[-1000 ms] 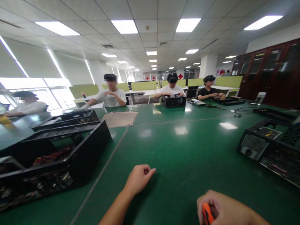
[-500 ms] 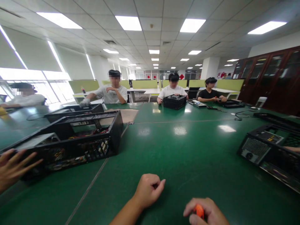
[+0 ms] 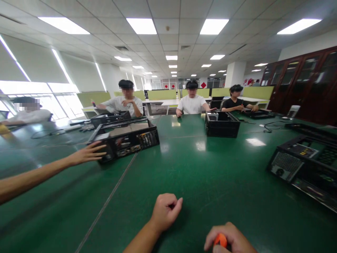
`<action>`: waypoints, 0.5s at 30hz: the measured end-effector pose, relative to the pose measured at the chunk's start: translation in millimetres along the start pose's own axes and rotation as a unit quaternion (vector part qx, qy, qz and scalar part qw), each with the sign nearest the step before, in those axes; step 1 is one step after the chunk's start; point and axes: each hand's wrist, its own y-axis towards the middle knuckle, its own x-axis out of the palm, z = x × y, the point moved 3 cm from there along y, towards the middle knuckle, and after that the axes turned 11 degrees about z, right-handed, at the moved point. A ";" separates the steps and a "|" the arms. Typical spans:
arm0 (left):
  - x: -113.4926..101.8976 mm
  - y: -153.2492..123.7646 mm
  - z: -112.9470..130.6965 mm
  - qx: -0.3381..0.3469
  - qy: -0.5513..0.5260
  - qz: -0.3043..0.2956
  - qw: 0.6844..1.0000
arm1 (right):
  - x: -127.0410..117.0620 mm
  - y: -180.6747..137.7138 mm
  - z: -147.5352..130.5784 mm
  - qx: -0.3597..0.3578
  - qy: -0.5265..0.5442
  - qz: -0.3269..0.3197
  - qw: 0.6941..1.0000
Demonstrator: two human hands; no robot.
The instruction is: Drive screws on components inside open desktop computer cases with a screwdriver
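Observation:
My left hand (image 3: pixel 166 212) rests on the green table (image 3: pixel 184 165) in a loose fist, and I see nothing in it. To its right, near the bottom edge of the view, my right hand (image 3: pixel 233 234) is curled around a small bright orange object (image 3: pixel 220 240), perhaps a tool handle. Most of that object is hidden by the fingers, so its kind does not show. Neither hand touches a computer case.
At left, another person's hand (image 3: pixel 88 154) touches an open black computer case (image 3: pixel 131 142). Another open case (image 3: pixel 222 126) lies before a person in white (image 3: pixel 191 104). At right lies a case with a power supply (image 3: pixel 286 167). A thin seam (image 3: pixel 110 195) crosses the table.
The other person's arm has reached in from the left, and the left case has moved away and rightward. The case across the table has shifted right. My hands have barely moved.

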 end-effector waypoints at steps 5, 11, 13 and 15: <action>-2.4 0.9 4.2 0.013 0.000 0.012 1.000 | -3.4 5.7 -1.0 -0.037 0.030 -0.054 0.997; -2.0 4.7 8.3 0.008 -0.012 0.018 1.000 | 6.1 5.3 -4.6 -0.062 0.025 -0.074 0.995; -6.7 10.8 13.3 0.004 -0.022 0.029 0.999 | 7.6 1.1 -9.3 -0.051 -0.003 -0.076 0.996; -16.9 21.1 21.0 0.001 -0.039 0.037 0.999 | -9.3 -0.4 -16.0 -0.047 -0.026 -0.066 0.996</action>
